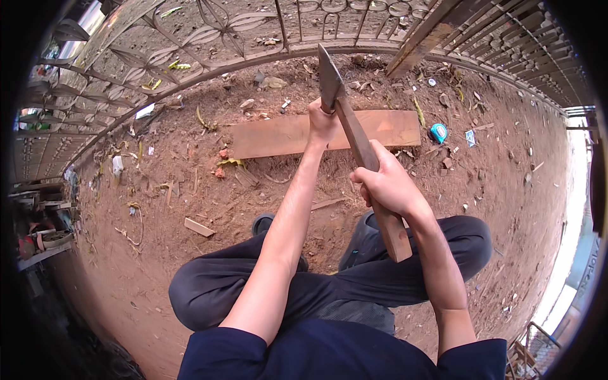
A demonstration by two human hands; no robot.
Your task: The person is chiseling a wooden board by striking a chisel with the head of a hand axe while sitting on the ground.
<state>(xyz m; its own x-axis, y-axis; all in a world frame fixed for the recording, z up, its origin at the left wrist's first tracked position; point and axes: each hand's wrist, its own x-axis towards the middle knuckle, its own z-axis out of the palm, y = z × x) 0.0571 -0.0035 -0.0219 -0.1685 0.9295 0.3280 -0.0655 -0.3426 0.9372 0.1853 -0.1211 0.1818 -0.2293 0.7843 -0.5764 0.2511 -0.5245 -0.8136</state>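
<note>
Axe [354, 136], held up over the plank [272, 136], looks heavy at its metal head and stiff along its wooden handle, so the left hand [323, 121] is wrapped tight just under the head and the right hand [386, 183] is wrapped tight lower down.

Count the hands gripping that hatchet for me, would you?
2. The left hand holds the hatchet just under its metal head; the right hand wraps the wooden handle lower down.

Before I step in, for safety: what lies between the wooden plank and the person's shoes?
Head view: only bare dirt with small scraps between plank and shoes.
</note>
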